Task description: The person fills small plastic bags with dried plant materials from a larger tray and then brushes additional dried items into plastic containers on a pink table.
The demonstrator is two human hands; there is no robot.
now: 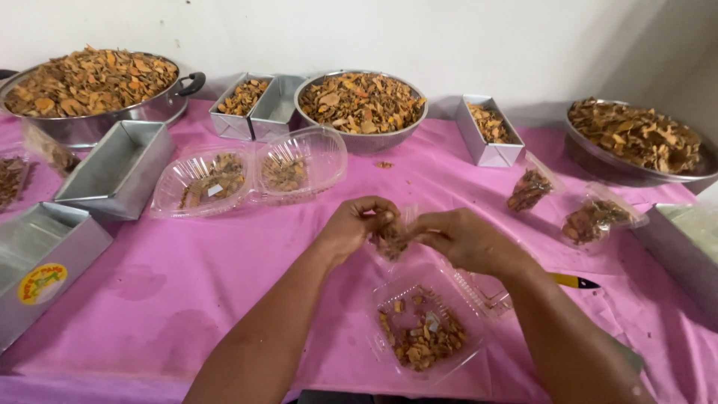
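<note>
Pink tabletop [224,262]. Your left hand [351,224] and right hand [464,239] are both pinched shut on a small bag [393,238] of chips, above the open clamshell [422,329]; steady it.

A plain pink cloth [224,254] covers the counter. The tins [120,168] and bowls [363,138] are dull silver, heaped with orange-brown dried chips [363,101]. The plastic boxes [426,329] are clear. A yellow pen [572,282] has a black tip. The wall [449,37] is white.
</note>
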